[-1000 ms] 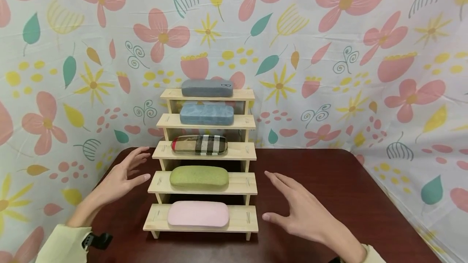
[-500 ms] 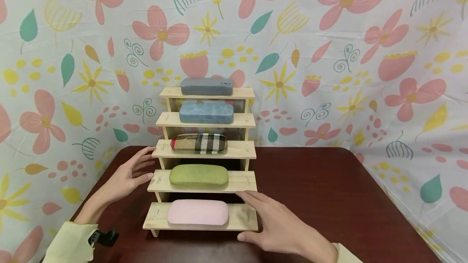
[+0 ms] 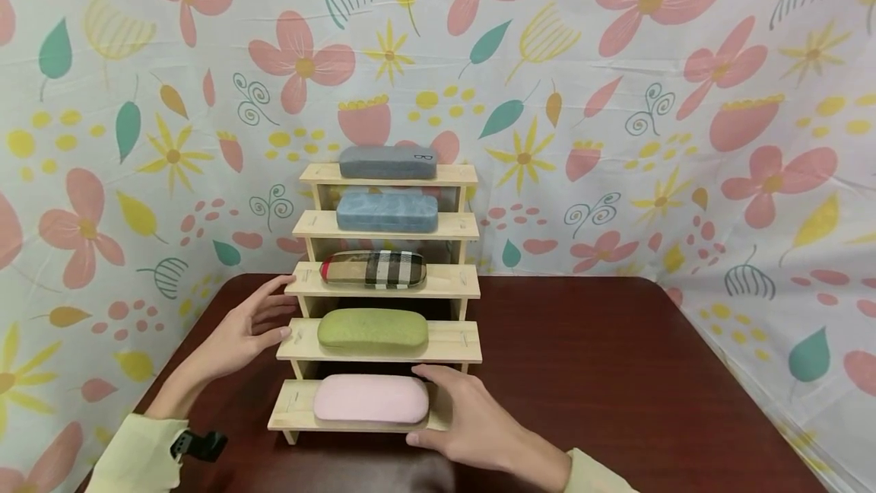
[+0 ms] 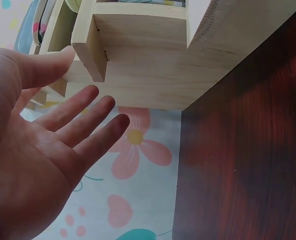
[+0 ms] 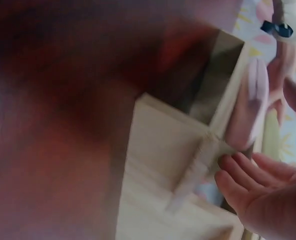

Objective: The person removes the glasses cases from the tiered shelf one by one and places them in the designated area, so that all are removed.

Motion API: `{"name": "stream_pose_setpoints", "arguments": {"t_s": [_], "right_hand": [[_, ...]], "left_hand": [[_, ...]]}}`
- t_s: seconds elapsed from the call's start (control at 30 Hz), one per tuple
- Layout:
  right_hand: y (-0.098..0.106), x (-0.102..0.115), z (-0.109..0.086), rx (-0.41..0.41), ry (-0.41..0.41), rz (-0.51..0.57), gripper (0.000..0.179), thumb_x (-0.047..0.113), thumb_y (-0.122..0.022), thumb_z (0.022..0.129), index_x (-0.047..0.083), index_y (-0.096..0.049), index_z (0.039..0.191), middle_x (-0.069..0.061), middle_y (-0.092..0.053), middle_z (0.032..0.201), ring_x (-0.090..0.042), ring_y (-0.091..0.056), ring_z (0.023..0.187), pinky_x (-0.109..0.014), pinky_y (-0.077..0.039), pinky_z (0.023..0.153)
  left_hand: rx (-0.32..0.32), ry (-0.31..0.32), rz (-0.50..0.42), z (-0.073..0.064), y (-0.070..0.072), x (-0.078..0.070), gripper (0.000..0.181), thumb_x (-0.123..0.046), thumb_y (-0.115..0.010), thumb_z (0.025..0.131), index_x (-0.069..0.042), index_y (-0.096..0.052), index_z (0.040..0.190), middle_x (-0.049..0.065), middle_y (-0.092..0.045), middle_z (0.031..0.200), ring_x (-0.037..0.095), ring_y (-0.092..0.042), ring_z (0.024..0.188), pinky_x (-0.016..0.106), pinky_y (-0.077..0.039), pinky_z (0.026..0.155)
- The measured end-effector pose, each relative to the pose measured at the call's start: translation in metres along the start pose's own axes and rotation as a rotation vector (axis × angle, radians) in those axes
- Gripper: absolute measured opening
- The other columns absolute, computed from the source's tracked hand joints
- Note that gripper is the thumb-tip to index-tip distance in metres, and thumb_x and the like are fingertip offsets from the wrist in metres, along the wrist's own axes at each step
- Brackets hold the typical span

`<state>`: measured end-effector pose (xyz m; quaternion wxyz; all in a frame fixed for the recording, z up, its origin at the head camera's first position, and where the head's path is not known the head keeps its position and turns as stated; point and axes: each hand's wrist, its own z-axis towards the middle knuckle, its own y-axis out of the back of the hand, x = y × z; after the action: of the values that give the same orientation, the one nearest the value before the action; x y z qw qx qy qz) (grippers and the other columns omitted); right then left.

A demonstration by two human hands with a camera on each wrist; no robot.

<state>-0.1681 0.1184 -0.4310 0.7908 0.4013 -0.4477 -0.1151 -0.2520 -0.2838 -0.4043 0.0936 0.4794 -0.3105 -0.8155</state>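
A pink glasses case (image 3: 371,399) lies on the lowest step of a wooden tiered stand (image 3: 450,278). My right hand (image 3: 475,423) is at the case's right end, thumb in front and fingers behind, not visibly closed on it. In the right wrist view, blurred, a gap shows between that hand's fingers and the pink case (image 5: 244,117). My left hand (image 3: 239,337) is beside the stand's left edge, fingers loosely spread. Its thumb (image 4: 48,67) appears to touch a step's end in the left wrist view. Just above the pink case sits a green glasses case (image 3: 372,330).
Higher steps carry a plaid glasses case (image 3: 372,269), a light blue case (image 3: 386,212) and a grey-blue case (image 3: 388,162). The stand is on a dark red-brown table (image 3: 582,371). Behind hangs a floral curtain (image 3: 547,112).
My right hand has moved left from beside the stand to the pink case's right end. My left hand has come slightly right, up to the stand's left edge. The cases have stayed put.
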Motion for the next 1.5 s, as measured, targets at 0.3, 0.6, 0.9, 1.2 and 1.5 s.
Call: {"name": "stream_pose_setpoints", "arguments": {"t_s": [0.3,0.6,0.9,1.2,1.5], "right_hand": [[-0.019,0.004,0.007,-0.062,-0.031,0.031,0.074,0.039,-0.094,0.082,0.008,-0.064,0.142,-0.001,-0.064,0.140,-0.019,-0.058,0.132,-0.044,-0.050,0.106],[-0.022,0.005,0.012,-0.050,0.009,0.029,0.073,0.030,-0.095,0.081,0.005,-0.063,0.142,-0.005,-0.065,0.139,-0.018,-0.060,0.128,-0.036,-0.052,0.103],[-0.024,0.004,0.013,-0.086,0.040,0.022,0.065,0.025,-0.096,0.081,0.004,-0.067,0.136,-0.002,-0.067,0.134,-0.018,-0.062,0.124,-0.034,-0.052,0.101],[-0.023,0.001,0.013,-0.099,0.024,0.073,0.063,0.019,-0.097,0.077,0.009,-0.070,0.133,0.002,-0.068,0.130,-0.015,-0.062,0.120,-0.031,-0.053,0.097],[-0.021,0.001,0.011,-0.083,-0.064,0.153,0.073,0.023,-0.101,0.071,0.011,-0.070,0.135,0.000,-0.068,0.133,-0.020,-0.060,0.125,-0.035,-0.050,0.102]], "left_hand": [[-0.006,-0.021,-0.018,-0.001,0.000,0.005,0.082,0.001,-0.073,0.099,-0.015,-0.030,0.167,0.023,-0.060,0.140,0.043,-0.061,0.126,0.042,-0.057,0.096],[-0.002,-0.011,-0.010,-0.002,0.000,0.007,0.082,-0.002,-0.072,0.100,-0.018,-0.029,0.168,0.022,-0.063,0.136,0.040,-0.063,0.123,0.037,-0.057,0.097],[-0.002,-0.034,-0.031,-0.001,0.000,0.007,0.080,-0.003,-0.072,0.101,-0.017,-0.029,0.167,0.016,-0.069,0.126,0.026,-0.069,0.115,0.024,-0.055,0.093],[-0.013,-0.033,-0.040,-0.001,-0.001,0.010,0.080,-0.001,-0.071,0.101,-0.016,-0.030,0.167,0.023,-0.069,0.125,0.023,-0.069,0.114,0.023,-0.054,0.093],[-0.020,-0.029,-0.047,-0.003,-0.001,0.010,0.080,-0.001,-0.072,0.100,-0.016,-0.031,0.167,0.017,-0.070,0.123,0.022,-0.069,0.113,0.022,-0.055,0.092]]}}
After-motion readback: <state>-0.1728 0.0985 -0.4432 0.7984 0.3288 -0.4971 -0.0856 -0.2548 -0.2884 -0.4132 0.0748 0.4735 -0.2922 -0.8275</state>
